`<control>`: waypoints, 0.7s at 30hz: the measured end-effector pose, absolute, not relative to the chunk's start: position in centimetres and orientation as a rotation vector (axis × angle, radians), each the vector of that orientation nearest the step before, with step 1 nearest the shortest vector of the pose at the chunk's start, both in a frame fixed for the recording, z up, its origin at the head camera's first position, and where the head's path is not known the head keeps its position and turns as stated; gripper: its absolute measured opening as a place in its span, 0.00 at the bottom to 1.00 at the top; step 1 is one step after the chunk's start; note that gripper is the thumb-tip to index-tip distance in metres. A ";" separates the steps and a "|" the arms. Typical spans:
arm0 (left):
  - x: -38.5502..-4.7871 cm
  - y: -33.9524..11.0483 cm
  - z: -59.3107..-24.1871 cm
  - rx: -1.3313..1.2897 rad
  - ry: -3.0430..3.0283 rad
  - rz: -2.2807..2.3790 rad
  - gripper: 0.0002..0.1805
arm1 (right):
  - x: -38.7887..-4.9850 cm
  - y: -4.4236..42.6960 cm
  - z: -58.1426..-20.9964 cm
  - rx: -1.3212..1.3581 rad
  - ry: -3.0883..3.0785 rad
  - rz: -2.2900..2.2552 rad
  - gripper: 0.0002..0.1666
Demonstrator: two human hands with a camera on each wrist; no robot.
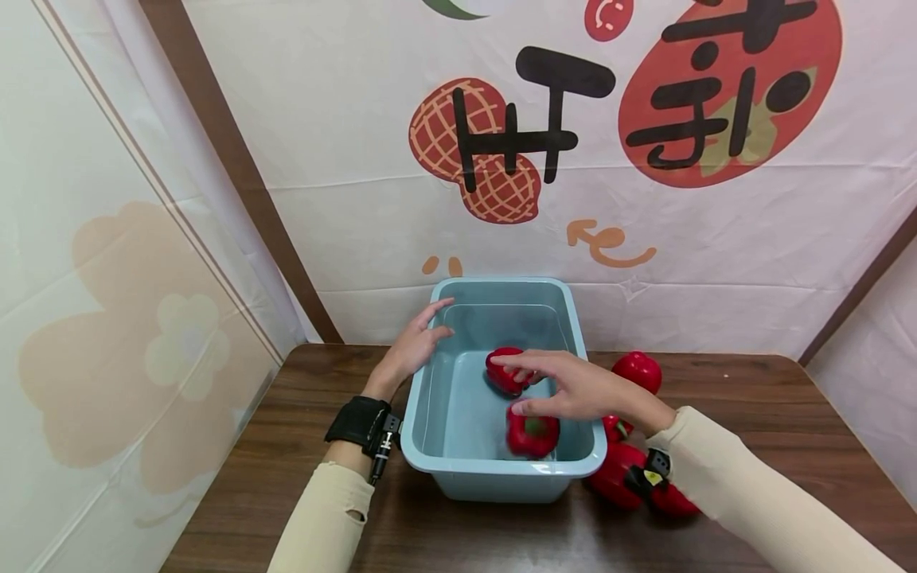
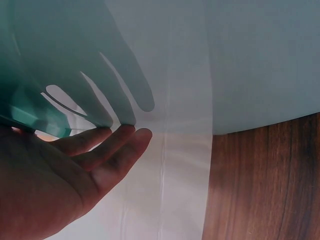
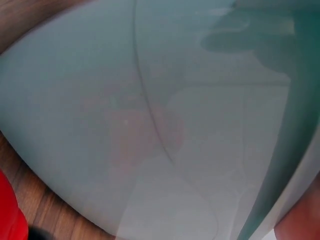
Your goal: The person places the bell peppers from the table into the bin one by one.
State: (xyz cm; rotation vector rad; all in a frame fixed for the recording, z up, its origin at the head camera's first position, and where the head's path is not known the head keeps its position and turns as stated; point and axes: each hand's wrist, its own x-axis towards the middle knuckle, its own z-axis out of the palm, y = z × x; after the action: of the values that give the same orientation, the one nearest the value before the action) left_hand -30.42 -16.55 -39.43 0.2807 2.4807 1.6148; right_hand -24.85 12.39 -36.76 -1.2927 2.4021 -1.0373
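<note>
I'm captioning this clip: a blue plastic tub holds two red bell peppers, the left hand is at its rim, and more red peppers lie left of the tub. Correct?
Only the side is wrong: in the head view, the other red peppers lie right of the blue plastic tub. It holds two red bell peppers, with the left hand at its rim.

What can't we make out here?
Head: count of glossy red bell peppers on the brown wood-grain table, partly hidden by the cream-sleeved right arm.
Head: whether the bare right hand touches the two red peppers inside the pale-blue plastic tub; it overlaps them.
Right wrist: red shape behind the tub wall, blurred by translucent plastic.
Right wrist: red object at lower left, cut off by the edge.
</note>
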 end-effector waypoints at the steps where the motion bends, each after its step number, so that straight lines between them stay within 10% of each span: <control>1: -30.4 -16.5 -39.4 0.282 2.478 1.616 0.31 | -24.9 12.4 -36.8 -1.301 2.403 -1.037 0.44; 21: -30.6 -16.6 -39.4 0.268 2.448 1.621 0.32 | -24.7 12.7 -36.9 -1.294 2.427 -1.136 0.41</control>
State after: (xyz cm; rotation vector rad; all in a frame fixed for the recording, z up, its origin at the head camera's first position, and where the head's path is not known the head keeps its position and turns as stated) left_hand -30.61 -16.57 -39.45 0.2676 2.4484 1.6208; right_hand -24.71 12.74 -36.88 -1.2937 2.4266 -1.1359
